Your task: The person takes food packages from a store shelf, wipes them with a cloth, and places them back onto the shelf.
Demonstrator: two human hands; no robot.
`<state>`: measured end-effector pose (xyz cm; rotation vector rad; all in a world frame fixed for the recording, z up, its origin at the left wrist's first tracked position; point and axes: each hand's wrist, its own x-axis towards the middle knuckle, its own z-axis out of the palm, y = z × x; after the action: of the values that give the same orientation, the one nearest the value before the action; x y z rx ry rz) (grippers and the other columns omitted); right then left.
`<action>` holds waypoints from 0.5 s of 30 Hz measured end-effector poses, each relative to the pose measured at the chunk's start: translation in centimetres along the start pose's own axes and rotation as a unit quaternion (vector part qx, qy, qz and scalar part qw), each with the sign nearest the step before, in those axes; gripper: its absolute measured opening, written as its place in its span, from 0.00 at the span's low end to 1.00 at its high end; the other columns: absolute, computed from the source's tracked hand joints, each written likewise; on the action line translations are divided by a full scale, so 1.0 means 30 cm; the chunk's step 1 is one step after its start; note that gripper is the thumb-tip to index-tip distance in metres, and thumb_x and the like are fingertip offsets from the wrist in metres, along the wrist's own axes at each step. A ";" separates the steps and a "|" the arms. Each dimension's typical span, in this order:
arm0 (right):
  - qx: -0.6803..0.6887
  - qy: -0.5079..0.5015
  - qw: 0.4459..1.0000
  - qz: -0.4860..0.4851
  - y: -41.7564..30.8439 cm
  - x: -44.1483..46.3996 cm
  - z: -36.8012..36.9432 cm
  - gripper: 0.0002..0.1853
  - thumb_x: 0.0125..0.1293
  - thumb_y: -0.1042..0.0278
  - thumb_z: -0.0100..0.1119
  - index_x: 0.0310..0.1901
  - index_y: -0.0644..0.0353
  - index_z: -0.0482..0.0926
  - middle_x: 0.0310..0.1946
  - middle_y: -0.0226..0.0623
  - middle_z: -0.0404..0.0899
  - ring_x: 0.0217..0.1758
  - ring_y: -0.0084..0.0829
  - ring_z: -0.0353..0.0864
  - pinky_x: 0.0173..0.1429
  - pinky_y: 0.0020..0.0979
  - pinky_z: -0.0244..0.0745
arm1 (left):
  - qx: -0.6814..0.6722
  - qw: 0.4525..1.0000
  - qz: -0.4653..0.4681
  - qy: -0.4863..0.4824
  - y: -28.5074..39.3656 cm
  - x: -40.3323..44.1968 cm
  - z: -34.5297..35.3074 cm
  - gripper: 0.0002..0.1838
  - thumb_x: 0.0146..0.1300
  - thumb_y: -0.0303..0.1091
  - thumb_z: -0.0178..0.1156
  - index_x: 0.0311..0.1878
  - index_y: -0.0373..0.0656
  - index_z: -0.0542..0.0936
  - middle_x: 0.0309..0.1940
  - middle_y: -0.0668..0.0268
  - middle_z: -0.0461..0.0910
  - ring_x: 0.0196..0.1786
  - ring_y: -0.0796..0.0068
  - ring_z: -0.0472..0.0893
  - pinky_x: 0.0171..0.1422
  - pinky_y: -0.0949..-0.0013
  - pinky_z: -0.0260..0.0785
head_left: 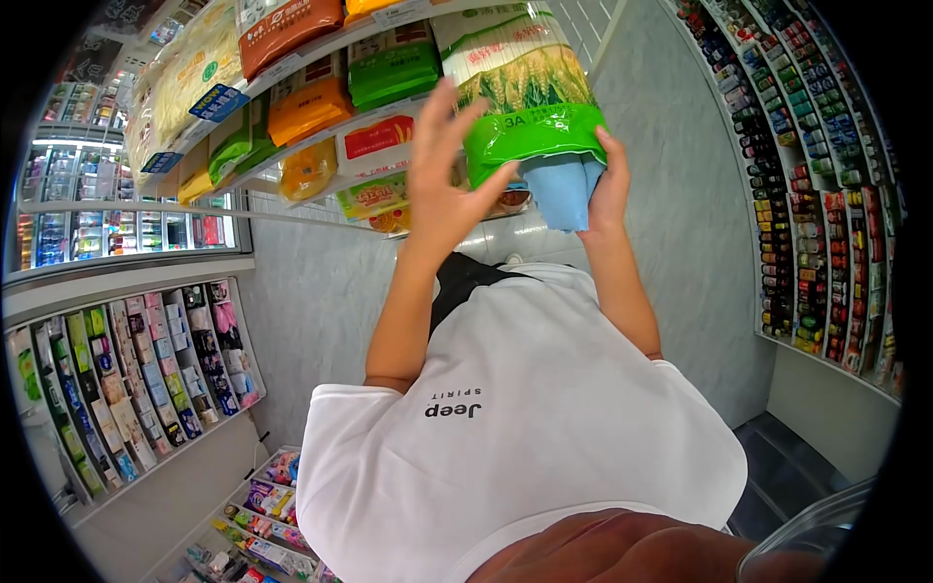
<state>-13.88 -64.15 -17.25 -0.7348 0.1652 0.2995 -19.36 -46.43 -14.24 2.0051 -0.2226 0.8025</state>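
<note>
My right hand (608,185) grips a folded light-blue cloth (561,194), its fingertips at the lower right corner of a large noodle pack (520,68). That pack has a clear upper part, printed wheat ears and a shiny green end marked 3A. The cloth sits against the green end, partly hidden under it. To the left, my left hand (442,180) is raised with fingers spread and holds nothing. Its thumb is close to the pack's lower left edge; whether it touches I cannot tell.
Shelves at upper left hold green packs (394,66), orange packs (309,105) and a noodle bag (185,83). A rack of bottles and jars (802,209) lines the right. Small boxed goods (146,369) stand at left. Grey floor (311,291) runs between them.
</note>
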 end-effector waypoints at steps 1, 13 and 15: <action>-0.005 0.005 1.000 0.000 0.002 0.004 -0.004 0.24 0.67 0.53 0.55 0.58 0.62 0.74 0.51 0.44 0.80 0.51 0.38 0.83 0.56 0.38 0.79 | -0.048 0.997 -0.042 0.046 -0.052 -0.032 -0.014 0.24 0.61 0.25 0.63 0.62 0.37 0.75 0.67 0.52 0.70 0.67 0.56 0.73 0.74 0.54 0.61; -0.066 0.003 0.998 0.006 0.004 0.016 -0.062 0.24 0.65 0.58 0.57 0.57 0.66 0.74 0.51 0.45 0.80 0.51 0.38 0.82 0.57 0.37 0.78 | -0.640 0.623 -0.449 0.008 -0.200 0.092 0.116 0.31 0.74 0.56 0.44 0.66 0.38 0.71 0.58 0.53 0.78 0.58 0.57 0.79 0.62 0.55 0.74; -0.086 0.016 0.996 0.002 -0.001 -0.001 -0.059 0.24 0.65 0.59 0.57 0.57 0.66 0.74 0.51 0.46 0.80 0.50 0.38 0.83 0.57 0.38 0.78 | -0.716 0.565 -0.409 -0.009 -0.236 0.044 0.138 0.29 0.75 0.54 0.45 0.65 0.40 0.72 0.57 0.53 0.79 0.56 0.56 0.81 0.60 0.55 0.76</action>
<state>-13.98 -65.39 -18.51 -0.9098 0.1718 0.3090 -13.27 -45.74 -19.85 0.3376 0.0894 -0.1566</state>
